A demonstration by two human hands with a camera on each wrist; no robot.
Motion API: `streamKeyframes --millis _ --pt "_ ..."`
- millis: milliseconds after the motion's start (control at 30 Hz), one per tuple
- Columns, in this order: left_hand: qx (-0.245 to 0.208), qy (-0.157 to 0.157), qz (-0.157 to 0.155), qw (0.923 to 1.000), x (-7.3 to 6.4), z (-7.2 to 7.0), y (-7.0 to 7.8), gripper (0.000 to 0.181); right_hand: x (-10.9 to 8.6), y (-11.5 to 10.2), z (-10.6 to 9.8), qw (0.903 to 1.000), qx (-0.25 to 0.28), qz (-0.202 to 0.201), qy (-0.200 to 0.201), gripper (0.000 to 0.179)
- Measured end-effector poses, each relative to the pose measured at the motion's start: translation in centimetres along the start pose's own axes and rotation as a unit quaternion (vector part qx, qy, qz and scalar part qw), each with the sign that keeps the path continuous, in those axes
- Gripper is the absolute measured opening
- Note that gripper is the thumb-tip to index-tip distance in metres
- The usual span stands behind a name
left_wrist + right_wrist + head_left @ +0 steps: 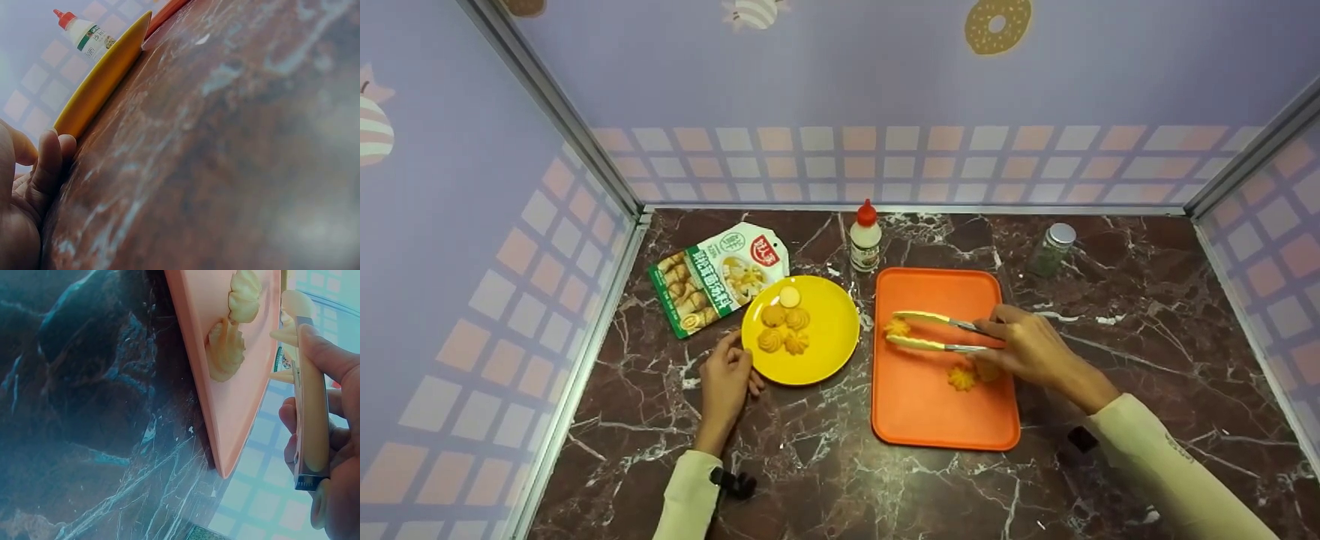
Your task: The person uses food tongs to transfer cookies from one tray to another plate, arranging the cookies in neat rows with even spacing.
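Right hand [1027, 345] has its fingers and thumb curled round the tongs [916, 344], gripping them; tong arms spread, yellow tips pointing left over the orange tray [922, 412]. Piped cookie [896, 328] is near the tray's left edge, out past the fingers on the hand's left side, between the two tips. Can't tell from this angle whether either tip touches it. Two more cookies [961, 378] are side by side on the tray near its right edge, close to the hand on the person's side, one partly hidden by it in the head view. Left hand [726, 375] is at the near-left rim of the yellow plate [829, 322], fingers relaxed and slightly bent, tips touching the rim. Five cookies [770, 340] sit grouped on the plate's left half, just beyond those fingertips. Red-capped bottle [865, 244] stands upright behind, between plate and tray.
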State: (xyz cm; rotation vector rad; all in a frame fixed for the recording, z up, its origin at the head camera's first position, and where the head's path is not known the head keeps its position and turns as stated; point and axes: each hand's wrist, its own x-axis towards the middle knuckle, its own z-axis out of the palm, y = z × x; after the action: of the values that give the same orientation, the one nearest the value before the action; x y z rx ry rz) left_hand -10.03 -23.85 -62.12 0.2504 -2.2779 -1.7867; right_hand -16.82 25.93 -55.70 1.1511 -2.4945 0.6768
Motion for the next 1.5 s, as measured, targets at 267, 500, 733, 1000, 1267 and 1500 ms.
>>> streamKeyframes --millis 267,500,733,1000,1267,1500 --pt "0.010 -0.006 0.007 0.9999 -0.1 -0.1 0.1 0.043 0.0 0.0 0.2 0.9999 0.001 -0.004 0.010 0.039" --pt "0.004 -0.004 0.003 1.0000 0.1 0.0 -0.1 0.043 0.0 -0.1 0.2 0.9999 0.002 0.002 0.012 0.039" --pt "0.007 0.001 -0.001 1.0000 0.0 0.1 0.0 0.042 0.1 -0.2 0.3 0.9999 0.009 0.003 0.011 0.039" --pt "0.009 0.005 -0.023 0.9997 -0.2 0.4 1.1 0.043 0.2 -0.2 0.4 0.9999 0.011 0.000 0.012 0.040" --pt "0.015 -0.003 -0.012 0.9998 -0.8 0.2 3.2 0.044 0.3 -0.3 0.3 0.9999 0.007 0.002 0.012 0.040" --pt "0.010 0.001 -0.022 0.9997 -0.5 0.2 2.1 0.043 0.5 -0.3 0.5 0.9999 0.010 0.001 0.011 0.040"
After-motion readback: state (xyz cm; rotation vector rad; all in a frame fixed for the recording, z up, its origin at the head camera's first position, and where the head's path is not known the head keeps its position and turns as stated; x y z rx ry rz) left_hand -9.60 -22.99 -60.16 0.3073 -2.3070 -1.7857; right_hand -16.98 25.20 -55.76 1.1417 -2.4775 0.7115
